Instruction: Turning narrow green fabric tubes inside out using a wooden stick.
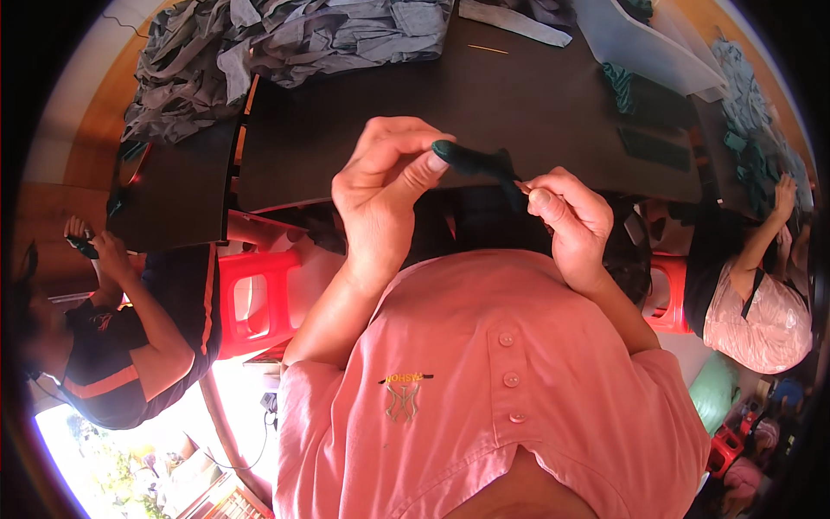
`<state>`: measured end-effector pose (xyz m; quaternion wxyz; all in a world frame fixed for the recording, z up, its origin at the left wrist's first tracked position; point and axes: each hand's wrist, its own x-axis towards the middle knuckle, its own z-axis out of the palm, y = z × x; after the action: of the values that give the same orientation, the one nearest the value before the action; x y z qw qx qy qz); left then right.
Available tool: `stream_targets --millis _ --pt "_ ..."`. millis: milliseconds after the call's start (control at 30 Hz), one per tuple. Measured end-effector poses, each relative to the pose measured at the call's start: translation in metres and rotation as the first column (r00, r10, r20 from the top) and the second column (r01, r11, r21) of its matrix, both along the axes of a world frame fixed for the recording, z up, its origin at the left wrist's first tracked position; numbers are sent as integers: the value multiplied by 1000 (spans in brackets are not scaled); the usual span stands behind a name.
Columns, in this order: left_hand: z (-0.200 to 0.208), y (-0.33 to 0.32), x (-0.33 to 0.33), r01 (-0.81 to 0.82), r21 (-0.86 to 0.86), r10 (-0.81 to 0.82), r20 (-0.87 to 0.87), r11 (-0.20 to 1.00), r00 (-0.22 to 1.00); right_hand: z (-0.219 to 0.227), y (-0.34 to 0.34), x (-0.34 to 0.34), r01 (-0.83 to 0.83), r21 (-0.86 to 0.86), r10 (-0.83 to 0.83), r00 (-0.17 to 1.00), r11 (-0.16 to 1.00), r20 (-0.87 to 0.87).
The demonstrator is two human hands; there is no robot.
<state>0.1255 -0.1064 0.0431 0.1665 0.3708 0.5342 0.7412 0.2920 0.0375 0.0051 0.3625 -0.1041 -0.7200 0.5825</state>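
Pinching a small piece of dark green cloth (475,162), the left hand (385,190) has its thumb and index finger pressed together on one end, and the other fingers are bent behind. The right hand (572,216) is also pressed together, thumb against finger, on a thin light-coloured object (522,186) which meets the other end of the cloth; what this object is exactly, I cannot tell. The cloth is therefore between the two hands, lifted near the close edge of the dark bench (346,130).

Beyond the left hand, a big heap of grey fabric pieces (346,43) lies on the bench. Straight ahead of the hands, well apart from them, there are a thin yellowish stick (488,49) and, a little farther, a flat grey strip (514,22). Beyond the right hand and to its right lie a dark green folded fabric (654,150), a crumpled green fabric (618,86) and a translucent plastic bin (657,52).

Well to the left of the left hand, a co-worker in a dark shirt (130,355) holds a small dark item (82,245), near a red plastic stool (259,294). Far to the right of the right hand, another co-worker (756,320) reaches toward green and grey cloth (748,147).
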Motion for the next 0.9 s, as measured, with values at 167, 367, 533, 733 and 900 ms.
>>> stream_targets --millis 167,367,533,733,900 --pt "28 -21 0 -122 18 123 -154 992 980 -2 4 -1 107 171 -102 994 979 -42" --pt "27 -6 -9 191 33 -193 108 981 975 -7 6 -5 124 220 -119 992 968 -38" --pt "11 1 -17 225 56 -227 25 973 974 -9 10 -6 137 209 -130 990 968 -49" --pt "0 2 -18 226 102 -234 74 969 969 -13 13 -9 94 180 -87 995 979 -44" --pt "-6 2 -22 186 145 -206 132 972 970 -11 13 -12 66 209 -64 998 976 -17"
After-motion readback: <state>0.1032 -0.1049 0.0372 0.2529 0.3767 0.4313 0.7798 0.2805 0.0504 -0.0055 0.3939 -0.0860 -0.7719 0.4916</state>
